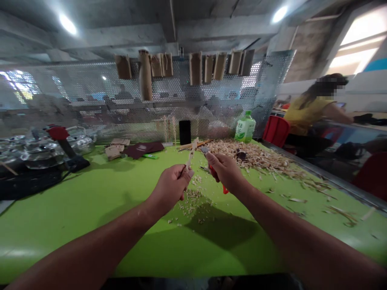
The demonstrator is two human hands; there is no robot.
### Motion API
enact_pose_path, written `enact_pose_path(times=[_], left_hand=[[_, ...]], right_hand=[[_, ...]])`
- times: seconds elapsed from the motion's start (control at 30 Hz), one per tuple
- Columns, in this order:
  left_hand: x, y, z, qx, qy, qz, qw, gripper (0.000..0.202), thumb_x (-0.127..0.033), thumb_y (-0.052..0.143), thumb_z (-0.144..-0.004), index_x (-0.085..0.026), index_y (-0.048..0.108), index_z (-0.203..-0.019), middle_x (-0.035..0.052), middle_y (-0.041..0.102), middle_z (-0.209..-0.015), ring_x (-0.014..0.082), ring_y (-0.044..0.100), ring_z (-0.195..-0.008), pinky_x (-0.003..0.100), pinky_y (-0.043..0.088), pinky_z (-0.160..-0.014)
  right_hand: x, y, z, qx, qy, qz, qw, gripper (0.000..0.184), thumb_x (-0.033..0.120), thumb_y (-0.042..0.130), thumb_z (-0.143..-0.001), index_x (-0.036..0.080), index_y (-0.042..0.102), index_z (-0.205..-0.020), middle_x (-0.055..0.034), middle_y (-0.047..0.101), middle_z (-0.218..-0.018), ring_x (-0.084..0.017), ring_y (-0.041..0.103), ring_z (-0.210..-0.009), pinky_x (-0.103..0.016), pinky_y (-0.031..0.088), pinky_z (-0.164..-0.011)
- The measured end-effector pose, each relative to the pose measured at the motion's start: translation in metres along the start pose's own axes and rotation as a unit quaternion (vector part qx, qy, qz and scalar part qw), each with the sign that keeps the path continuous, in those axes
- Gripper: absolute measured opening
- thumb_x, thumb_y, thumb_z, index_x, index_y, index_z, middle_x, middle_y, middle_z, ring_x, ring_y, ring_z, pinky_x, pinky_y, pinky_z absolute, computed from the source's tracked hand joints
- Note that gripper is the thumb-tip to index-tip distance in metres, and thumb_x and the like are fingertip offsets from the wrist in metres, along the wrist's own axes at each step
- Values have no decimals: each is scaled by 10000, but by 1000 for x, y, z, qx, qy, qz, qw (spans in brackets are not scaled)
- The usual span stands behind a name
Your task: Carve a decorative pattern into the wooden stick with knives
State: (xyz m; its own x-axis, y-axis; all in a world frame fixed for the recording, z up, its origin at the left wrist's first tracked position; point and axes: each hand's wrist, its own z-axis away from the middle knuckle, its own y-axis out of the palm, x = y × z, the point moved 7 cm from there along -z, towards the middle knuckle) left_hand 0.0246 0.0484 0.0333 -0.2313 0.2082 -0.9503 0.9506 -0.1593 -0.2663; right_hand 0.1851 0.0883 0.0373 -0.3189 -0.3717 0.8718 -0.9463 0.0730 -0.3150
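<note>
My left hand is closed around the lower end of a thin, pale carved wooden stick, which points up and away with notches along it. Just to its right, my right hand grips a red-handled cutting tool. The tool's grey metal head shows beyond my thumb, close to the stick but apart from it; my fingers hide most of its handles. Small wood chips lie scattered on the green tabletop below both hands.
A heap of wood shavings lies at the back right beside a green bottle. A black phone stands behind. Dark red sandpaper-like sheets and metal pots are left. A person in yellow sits at right.
</note>
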Motion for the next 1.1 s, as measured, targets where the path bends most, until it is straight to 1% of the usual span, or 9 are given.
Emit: enact_pose_path(times=[0.1,0.33,0.4,0.47,0.53,0.6,0.83,0.97,1.1], left_hand=[[2,-1,-2,-4,15,8,1000,246,-417,555,-843,-173,574,-813,-44,439,-572,60,388,-416,177,365,-368],[6,2,-3,14,17,34,999,269,-434,563,-840,-166,575,-831,-43,449,-584,59,387,-432,177,374,-383],[6,4,-2,24,18,37,999,273,-438,558,-844,-167,565,-810,-45,447,-584,59,389,-440,179,377,-392],[6,4,-2,23,23,32,999,278,-441,556,-846,-168,560,-795,-47,444,-582,60,387,-445,178,374,-396],[6,2,-2,13,29,25,999,278,-442,553,-848,-167,567,-806,-46,445,-587,63,388,-451,179,369,-395],[6,1,-3,7,30,27,999,275,-441,556,-847,-167,578,-833,-45,446,-593,64,387,-456,179,362,-395],[8,5,-5,17,12,100,995,289,-437,571,-842,-153,580,-891,-51,462,-578,58,408,-458,179,353,-426],[8,9,-6,43,8,167,985,283,-422,538,-866,-155,563,-958,-42,512,-582,76,467,-434,201,375,-420],[8,11,-6,56,-7,199,978,254,-401,532,-875,-166,552,-971,-46,517,-605,63,443,-401,187,339,-370]], right_hand=[[3,1,0,7,-57,62,996,509,633,410,-865,202,433,-595,32,447,-471,-84,389,-428,-227,286,-434],[11,15,9,63,-126,104,985,451,566,383,-907,204,435,-643,30,447,-545,-101,402,-508,-240,271,-495],[13,14,10,52,-134,150,978,433,545,400,-906,204,435,-643,31,433,-547,-103,386,-510,-244,252,-499],[15,6,9,1,-133,182,974,417,533,414,-904,204,444,-649,31,425,-545,-106,378,-509,-246,246,-502],[16,-5,8,-53,-129,170,975,408,527,411,-908,203,459,-665,27,444,-552,-108,394,-514,-246,262,-506],[16,-10,8,-73,-134,140,978,402,520,407,-915,200,478,-682,20,476,-567,-110,420,-521,-244,286,-513],[17,5,13,-10,-168,121,978,404,497,413,-922,199,472,-657,20,493,-557,-109,453,-521,-244,318,-521],[13,4,12,-10,-143,83,986,377,492,415,-926,199,494,-702,24,511,-571,-103,473,-506,-239,333,-510],[12,3,11,-16,-148,97,984,364,482,418,-928,198,508,-719,19,510,-602,-99,454,-524,-240,313,-509]])
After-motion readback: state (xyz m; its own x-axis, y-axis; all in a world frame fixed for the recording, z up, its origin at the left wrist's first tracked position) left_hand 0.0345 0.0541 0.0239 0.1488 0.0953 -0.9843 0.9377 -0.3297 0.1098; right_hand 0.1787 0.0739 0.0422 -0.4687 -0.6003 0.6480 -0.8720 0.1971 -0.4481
